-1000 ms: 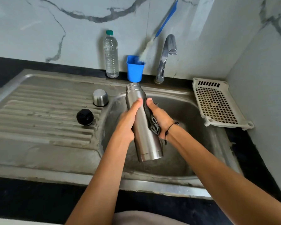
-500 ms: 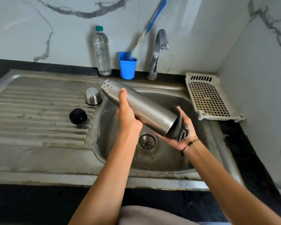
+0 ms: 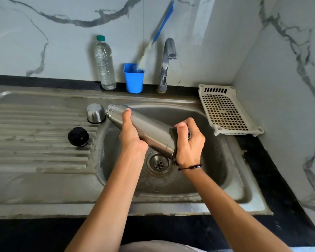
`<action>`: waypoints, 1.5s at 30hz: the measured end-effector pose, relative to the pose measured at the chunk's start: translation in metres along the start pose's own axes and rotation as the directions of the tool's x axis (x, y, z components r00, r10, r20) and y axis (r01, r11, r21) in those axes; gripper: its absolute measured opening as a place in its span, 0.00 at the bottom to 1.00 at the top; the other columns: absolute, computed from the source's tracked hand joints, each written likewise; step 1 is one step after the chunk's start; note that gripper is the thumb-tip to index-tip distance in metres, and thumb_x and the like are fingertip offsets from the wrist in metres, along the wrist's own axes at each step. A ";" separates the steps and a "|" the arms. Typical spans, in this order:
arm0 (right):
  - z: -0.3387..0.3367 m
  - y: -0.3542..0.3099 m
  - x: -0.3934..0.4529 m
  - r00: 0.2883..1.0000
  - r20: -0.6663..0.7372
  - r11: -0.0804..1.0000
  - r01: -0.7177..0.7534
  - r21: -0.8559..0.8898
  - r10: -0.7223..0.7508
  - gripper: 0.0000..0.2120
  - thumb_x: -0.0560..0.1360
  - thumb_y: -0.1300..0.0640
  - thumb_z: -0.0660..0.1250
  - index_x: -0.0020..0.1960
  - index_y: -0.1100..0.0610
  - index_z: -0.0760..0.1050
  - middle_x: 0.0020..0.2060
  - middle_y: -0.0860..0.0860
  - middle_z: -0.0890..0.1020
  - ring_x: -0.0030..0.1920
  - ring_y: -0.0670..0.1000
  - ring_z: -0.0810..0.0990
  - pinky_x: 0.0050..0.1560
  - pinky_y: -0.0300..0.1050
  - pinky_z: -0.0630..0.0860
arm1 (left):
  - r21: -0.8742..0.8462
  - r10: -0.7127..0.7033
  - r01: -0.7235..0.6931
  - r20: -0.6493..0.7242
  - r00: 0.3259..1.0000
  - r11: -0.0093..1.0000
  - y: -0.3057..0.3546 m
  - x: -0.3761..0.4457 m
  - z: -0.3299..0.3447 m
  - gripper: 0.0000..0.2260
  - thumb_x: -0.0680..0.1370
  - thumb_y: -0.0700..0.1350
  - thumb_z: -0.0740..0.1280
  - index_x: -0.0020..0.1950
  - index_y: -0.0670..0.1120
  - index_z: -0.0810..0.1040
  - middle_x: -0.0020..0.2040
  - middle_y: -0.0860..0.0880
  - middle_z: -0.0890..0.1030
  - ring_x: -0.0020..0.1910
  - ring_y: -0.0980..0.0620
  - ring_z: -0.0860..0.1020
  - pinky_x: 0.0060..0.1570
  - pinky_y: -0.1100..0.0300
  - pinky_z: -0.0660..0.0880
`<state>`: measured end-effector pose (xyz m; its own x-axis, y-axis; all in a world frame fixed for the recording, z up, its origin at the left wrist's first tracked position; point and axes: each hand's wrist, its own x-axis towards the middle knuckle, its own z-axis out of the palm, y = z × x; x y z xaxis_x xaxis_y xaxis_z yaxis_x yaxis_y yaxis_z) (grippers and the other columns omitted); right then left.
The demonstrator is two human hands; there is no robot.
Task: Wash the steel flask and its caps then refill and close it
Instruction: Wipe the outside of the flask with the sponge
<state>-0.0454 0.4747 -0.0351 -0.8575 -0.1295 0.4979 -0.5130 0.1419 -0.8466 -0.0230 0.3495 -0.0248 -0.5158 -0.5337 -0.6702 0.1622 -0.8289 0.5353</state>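
Mostly steel sink [image 3: 44,188], marble-look walls [image 3: 44,24].

Two bare forearms, no sleeves reaching into view. Around the right wrist, a thin black cord bracelet [image 3: 190,167] strung with small dark beads, a loose end trailing at the inner side. No rings or watch-like bands visible. Along the bottom edge, a strip of pale grey-pink fabric garment [image 3: 158,246].
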 end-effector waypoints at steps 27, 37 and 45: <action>0.011 -0.015 0.015 0.281 0.507 -0.046 -0.841 0.540 0.815 0.24 0.78 0.40 0.49 0.54 0.56 0.75 0.53 0.58 0.79 0.52 0.60 0.76 0.49 0.55 0.73 | -0.208 0.064 -0.052 0.053 0.997 0.977 0.001 -0.007 -0.004 0.20 0.70 0.60 0.70 0.55 0.49 0.78 0.50 0.48 0.84 0.46 0.48 0.82 0.39 0.55 0.78; 0.002 -0.025 0.030 0.844 0.441 0.952 -0.254 -0.172 0.305 0.25 0.72 0.40 0.68 0.62 0.53 0.67 0.57 0.50 0.75 0.58 0.49 0.73 0.58 0.42 0.70 | -0.060 0.309 -0.316 -0.103 0.945 0.947 0.011 -0.002 -0.002 0.20 0.69 0.53 0.74 0.55 0.44 0.75 0.51 0.46 0.82 0.47 0.49 0.82 0.50 0.51 0.80; 0.006 -0.014 -0.004 0.727 0.677 0.563 0.516 -0.645 0.110 0.48 0.67 0.48 0.72 0.76 0.60 0.48 0.67 0.57 0.65 0.64 0.58 0.67 0.66 0.46 0.63 | -0.004 0.310 -0.311 -0.085 0.947 0.950 0.014 -0.002 -0.003 0.17 0.66 0.55 0.76 0.43 0.49 0.73 0.47 0.47 0.80 0.47 0.47 0.81 0.52 0.48 0.79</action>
<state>-0.0343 0.4677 -0.0261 -0.6536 -0.7435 0.1417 -0.7566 0.6465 -0.0981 -0.0169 0.3381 -0.0178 -0.3663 -0.7766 -0.5125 0.3182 -0.6221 0.7153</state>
